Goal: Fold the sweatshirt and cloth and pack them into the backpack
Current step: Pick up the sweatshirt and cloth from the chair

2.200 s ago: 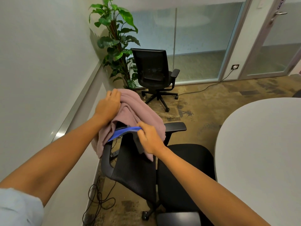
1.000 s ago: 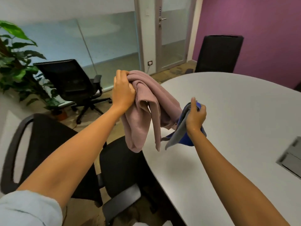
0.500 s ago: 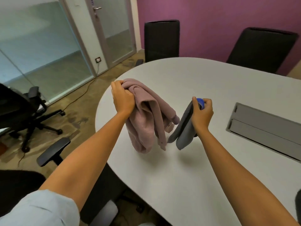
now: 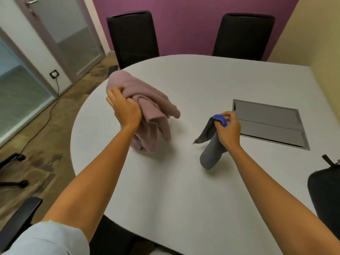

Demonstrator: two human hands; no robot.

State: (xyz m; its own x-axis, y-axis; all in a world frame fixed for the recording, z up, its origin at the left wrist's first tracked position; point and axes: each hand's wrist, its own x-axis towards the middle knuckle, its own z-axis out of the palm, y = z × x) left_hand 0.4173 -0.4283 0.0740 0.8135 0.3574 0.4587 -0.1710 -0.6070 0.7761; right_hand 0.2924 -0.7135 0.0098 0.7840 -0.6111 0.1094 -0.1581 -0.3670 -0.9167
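Note:
My left hand [image 4: 126, 110] grips a bunched pink sweatshirt [image 4: 150, 109], whose lower end touches the white table [image 4: 184, 190]. To its right, my right hand [image 4: 228, 128] holds a grey cloth with a blue edge [image 4: 211, 150]; the cloth hangs down and its bottom rests on the table. A black backpack [image 4: 325, 196] sits at the table's right edge, partly cut off by the frame.
A grey cable hatch [image 4: 266, 124] is set into the table beyond my right hand. Two black chairs [image 4: 132, 37] [image 4: 242, 35] stand at the far side against a purple wall. A black chair arm [image 4: 20, 218] shows at lower left; glass partitions stand on the left.
I turned from the office chair to the table, carrying both pieces. Since half a second ago, both hands have lowered and spread apart, and the sweatshirt and cloth now touch the tabletop.

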